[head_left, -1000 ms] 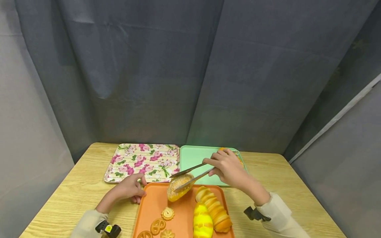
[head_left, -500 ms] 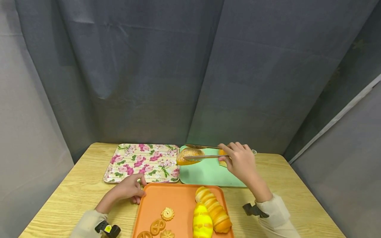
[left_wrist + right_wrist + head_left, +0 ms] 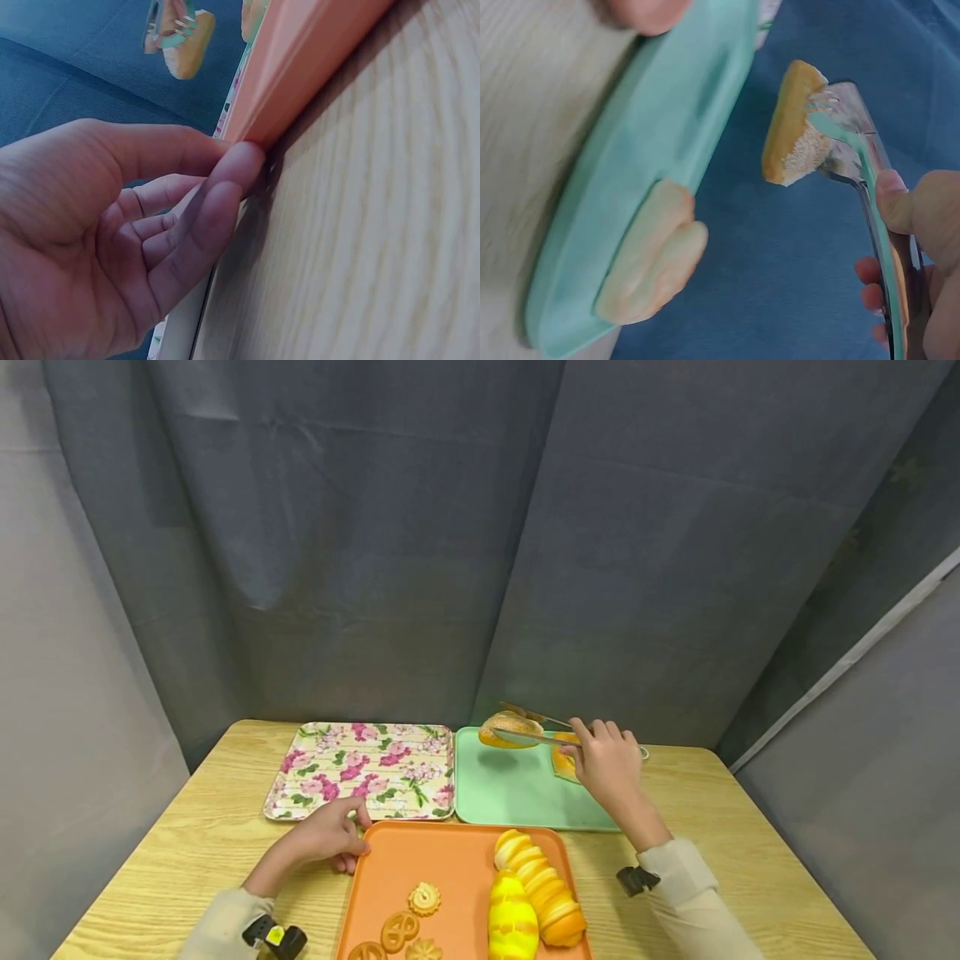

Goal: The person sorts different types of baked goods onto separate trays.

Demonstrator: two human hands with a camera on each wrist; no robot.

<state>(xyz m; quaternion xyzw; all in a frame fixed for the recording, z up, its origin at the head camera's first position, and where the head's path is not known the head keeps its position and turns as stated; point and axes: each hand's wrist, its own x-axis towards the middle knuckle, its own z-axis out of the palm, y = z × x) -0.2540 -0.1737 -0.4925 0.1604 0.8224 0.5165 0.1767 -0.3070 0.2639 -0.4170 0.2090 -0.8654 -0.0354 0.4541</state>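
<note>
My right hand (image 3: 609,766) grips metal tongs (image 3: 534,732) that clamp a sesame-topped bun (image 3: 511,727) in the air above the far part of the mint green tray (image 3: 517,793). The right wrist view shows the bun (image 3: 793,127) held by the tongs (image 3: 862,172) over the green tray (image 3: 660,150). An orange pastry (image 3: 564,762) lies on that tray beside my right hand. My left hand (image 3: 327,837) rests at the far left corner of the orange tray (image 3: 442,868), its fingers touching the rim (image 3: 300,67).
A floral tray (image 3: 363,768) lies at the back left of the wooden table (image 3: 187,843). The orange tray carries striped yellow and orange loaves (image 3: 534,893) and several small cookies (image 3: 408,922). Grey curtains (image 3: 450,527) enclose the table.
The right hand has lifted the sesame bun in the tongs off the orange tray and carried it back and right, over the green tray. The left hand has stayed put.
</note>
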